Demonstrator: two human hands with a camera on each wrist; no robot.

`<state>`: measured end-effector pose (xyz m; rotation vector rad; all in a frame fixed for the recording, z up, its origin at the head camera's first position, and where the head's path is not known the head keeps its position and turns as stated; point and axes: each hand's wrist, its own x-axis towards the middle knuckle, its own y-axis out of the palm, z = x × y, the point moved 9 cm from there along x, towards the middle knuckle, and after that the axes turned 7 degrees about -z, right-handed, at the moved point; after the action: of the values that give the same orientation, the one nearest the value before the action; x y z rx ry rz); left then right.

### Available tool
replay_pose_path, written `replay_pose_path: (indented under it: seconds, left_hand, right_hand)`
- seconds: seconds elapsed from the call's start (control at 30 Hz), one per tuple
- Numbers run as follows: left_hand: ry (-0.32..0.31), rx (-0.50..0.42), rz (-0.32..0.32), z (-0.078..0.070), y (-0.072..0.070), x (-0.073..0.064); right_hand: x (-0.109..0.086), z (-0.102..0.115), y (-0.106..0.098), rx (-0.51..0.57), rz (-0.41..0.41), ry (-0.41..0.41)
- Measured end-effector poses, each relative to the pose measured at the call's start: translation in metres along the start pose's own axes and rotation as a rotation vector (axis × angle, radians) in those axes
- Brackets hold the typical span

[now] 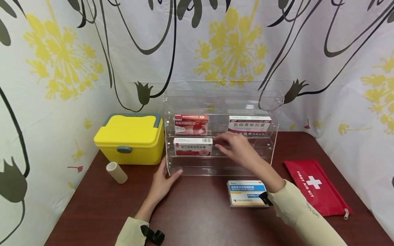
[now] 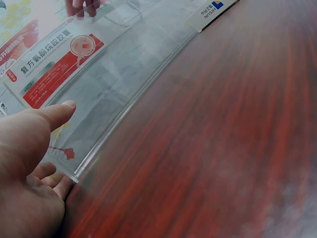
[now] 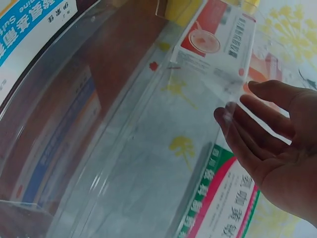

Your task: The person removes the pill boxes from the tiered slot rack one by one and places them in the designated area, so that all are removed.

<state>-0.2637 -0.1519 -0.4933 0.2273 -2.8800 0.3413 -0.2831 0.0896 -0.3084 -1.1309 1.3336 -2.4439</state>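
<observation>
A clear acrylic display rack [image 1: 221, 171] with stepped tiers stands on the table. My left hand [image 1: 160, 182] holds its lower left corner, thumb along the front and fingers around the side. A white and red medicine box [image 1: 193, 147] stands on a middle tier. My right hand [image 1: 238, 147] is just right of that box, its fingers loosely bent; nothing sits between them in the right wrist view. One tier higher are a red medicine box [image 1: 191, 125] on the left and a white, green and pink medicine box [image 3: 223, 198] on the right.
A blue, white and yellow medicine box [image 1: 247, 194] lies in front of the rack, below my right forearm. The red first aid pouch [image 1: 317, 188] lies at the right. To the left are a yellow lidded case [image 1: 129, 133] and a beige roll [image 1: 117, 173].
</observation>
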Motion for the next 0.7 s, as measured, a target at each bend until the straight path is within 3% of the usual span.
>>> replay_pose_path:
  seconds: [0.17, 0.4, 0.7]
  left_hand:
    - [-0.011, 0.011, -0.004, -0.004, 0.0, -0.001]
    - [-0.001, 0.019, 0.011, -0.038, -0.004, -0.009]
    - [0.017, -0.005, 0.019, -0.041, -0.004, -0.008]
  right_hand:
    - [0.004, 0.003, 0.008, -0.002, -0.041, 0.023]
    - [0.005, 0.009, 0.019, 0.02, -0.063, 0.015]
    - [0.008, 0.012, 0.025, 0.107, -0.08, 0.013]
